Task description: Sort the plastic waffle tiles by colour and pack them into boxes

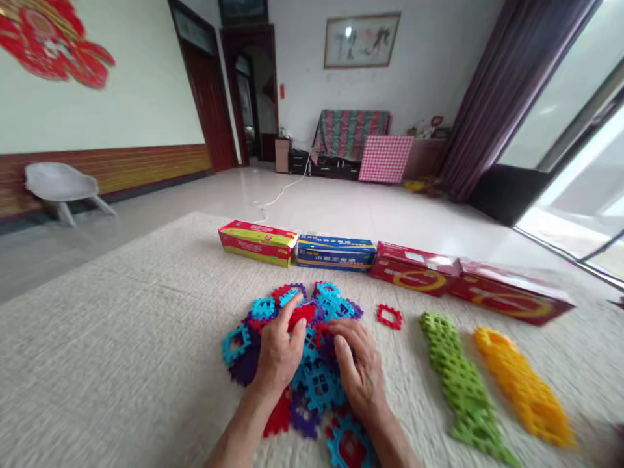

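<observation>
A heap of plastic interlocking tiles in red, light blue and purple lies on the rug, a light blue tile [319, 385] near its middle. My left hand [279, 348] is over the heap's left side, its thumb and index finger closed about a red interlocking tile [302, 316]. On the other side, my right hand [359, 364] rests with loosely curved fingers against the heap, thumb apart from them; its fingertips are partly hidden among the tiles. Just right of the heap, a single red frame-shaped tile [389, 316] lies flat.
Green tiles [461, 377] and yellow tiles [524, 383] lie in rows on the right. Behind the heap stand a red-and-yellow box [258, 242], a blue box [335, 252] and two red boxes [414, 268] on the beige rug [146, 338]. A white chair [61, 182] is far left.
</observation>
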Available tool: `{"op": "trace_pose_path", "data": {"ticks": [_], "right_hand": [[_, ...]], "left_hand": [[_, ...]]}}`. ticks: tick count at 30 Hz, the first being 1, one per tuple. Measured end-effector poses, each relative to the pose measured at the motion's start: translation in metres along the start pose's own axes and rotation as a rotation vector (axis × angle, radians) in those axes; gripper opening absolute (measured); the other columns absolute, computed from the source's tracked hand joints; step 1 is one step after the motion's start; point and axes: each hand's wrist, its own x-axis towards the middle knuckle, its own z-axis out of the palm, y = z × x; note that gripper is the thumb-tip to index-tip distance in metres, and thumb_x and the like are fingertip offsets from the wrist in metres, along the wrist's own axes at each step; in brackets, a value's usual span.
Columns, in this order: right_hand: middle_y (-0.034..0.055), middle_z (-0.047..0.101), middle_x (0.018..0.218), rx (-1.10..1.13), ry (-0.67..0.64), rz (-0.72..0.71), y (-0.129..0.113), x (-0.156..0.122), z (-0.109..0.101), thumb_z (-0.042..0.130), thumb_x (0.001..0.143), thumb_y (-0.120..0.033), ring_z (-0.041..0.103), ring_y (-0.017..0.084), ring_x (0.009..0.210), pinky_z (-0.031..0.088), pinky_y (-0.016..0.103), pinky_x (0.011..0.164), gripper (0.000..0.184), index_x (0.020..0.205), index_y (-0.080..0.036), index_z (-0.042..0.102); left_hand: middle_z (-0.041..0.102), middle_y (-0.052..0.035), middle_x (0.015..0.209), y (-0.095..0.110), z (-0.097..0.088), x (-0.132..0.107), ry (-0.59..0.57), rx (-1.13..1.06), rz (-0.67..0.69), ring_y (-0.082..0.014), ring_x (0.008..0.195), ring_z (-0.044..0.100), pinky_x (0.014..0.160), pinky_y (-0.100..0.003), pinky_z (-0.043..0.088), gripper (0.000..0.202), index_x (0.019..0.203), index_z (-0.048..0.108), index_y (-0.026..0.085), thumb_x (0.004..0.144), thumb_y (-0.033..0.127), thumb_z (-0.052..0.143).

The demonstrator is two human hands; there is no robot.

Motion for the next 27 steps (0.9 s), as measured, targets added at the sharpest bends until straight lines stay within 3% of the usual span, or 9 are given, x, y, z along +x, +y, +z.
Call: {"op": "trace_pose_path", "data": {"ticks": [4, 8, 15, 18, 22, 25, 27], "right_hand": [[0.0075, 0.059, 0.119, -0.096, 0.072, -0.059, 0.001, 0.001, 0.004, 0.055, 0.088, -0.022, 0.053, 0.023, 0.112, 0.043, 0.044, 0.095, 0.036, 0.123, -0.024, 0.050], [0.0102, 0.053, 0.133, -0.219, 0.000, -0.136, -0.001, 0.001, 0.005, 0.060, 0.081, -0.022, 0.044, 0.028, 0.125, 0.032, 0.053, 0.105, 0.054, 0.133, -0.021, 0.042], [0.0072, 0.057, 0.129, -0.312, -0.076, -0.129, -0.007, 0.000, 0.006, 0.060, 0.079, -0.021, 0.046, 0.029, 0.124, 0.025, 0.055, 0.107, 0.052, 0.129, -0.025, 0.047], [0.0080, 0.057, 0.127, -0.240, -0.040, -0.112, -0.005, 0.001, 0.005, 0.059, 0.080, -0.021, 0.049, 0.027, 0.121, 0.028, 0.054, 0.107, 0.049, 0.128, -0.024, 0.048], [0.0106, 0.057, 0.122, -0.076, 0.216, 0.081, 0.014, 0.004, -0.006, 0.055, 0.085, -0.030, 0.052, 0.024, 0.116, 0.040, 0.047, 0.100, 0.042, 0.125, -0.021, 0.051], [0.0098, 0.060, 0.116, 0.061, 0.397, 0.379, 0.032, 0.008, -0.017, 0.054, 0.084, -0.042, 0.057, 0.024, 0.108, 0.045, 0.043, 0.095, 0.042, 0.120, -0.020, 0.055], [0.0095, 0.061, 0.114, 0.135, 0.446, 0.496, 0.039, 0.010, -0.023, 0.053, 0.083, -0.047, 0.059, 0.023, 0.104, 0.047, 0.040, 0.091, 0.046, 0.119, -0.019, 0.056]], "left_hand": [[0.074, -0.0061, 0.104, 0.009, 0.001, 0.001, -0.117, -0.008, -0.007, -0.0169, 0.085, 0.071, 0.081, -0.028, 0.056, 0.038, 0.122, 0.062, 0.017, 0.090, 0.028, 0.046], [0.073, -0.0087, 0.108, 0.018, 0.004, -0.001, -0.158, 0.020, 0.030, -0.0195, 0.093, 0.071, 0.085, -0.028, 0.055, 0.038, 0.119, 0.064, 0.016, 0.091, 0.030, 0.043], [0.074, -0.0081, 0.102, 0.019, 0.006, -0.005, -0.170, 0.062, 0.056, -0.0188, 0.087, 0.072, 0.079, -0.027, 0.057, 0.036, 0.120, 0.064, 0.016, 0.092, 0.027, 0.042], [0.073, -0.0092, 0.105, 0.018, 0.006, -0.004, -0.095, 0.126, 0.112, -0.0195, 0.093, 0.071, 0.084, -0.030, 0.056, 0.036, 0.123, 0.060, 0.016, 0.094, 0.029, 0.042], [0.066, -0.0109, 0.119, 0.029, 0.012, -0.001, 0.011, 0.200, 0.260, -0.0206, 0.112, 0.062, 0.097, -0.037, 0.051, 0.035, 0.124, 0.057, 0.015, 0.095, 0.027, 0.040], [0.064, -0.0115, 0.120, 0.043, 0.019, -0.011, -0.151, 0.265, 0.377, -0.0235, 0.116, 0.057, 0.102, -0.042, 0.048, 0.032, 0.119, 0.060, 0.015, 0.092, 0.027, 0.045], [0.062, -0.0114, 0.124, 0.049, 0.023, -0.024, -0.309, 0.304, 0.433, -0.0269, 0.121, 0.053, 0.105, -0.046, 0.045, 0.034, 0.117, 0.061, 0.016, 0.089, 0.031, 0.052]]}}
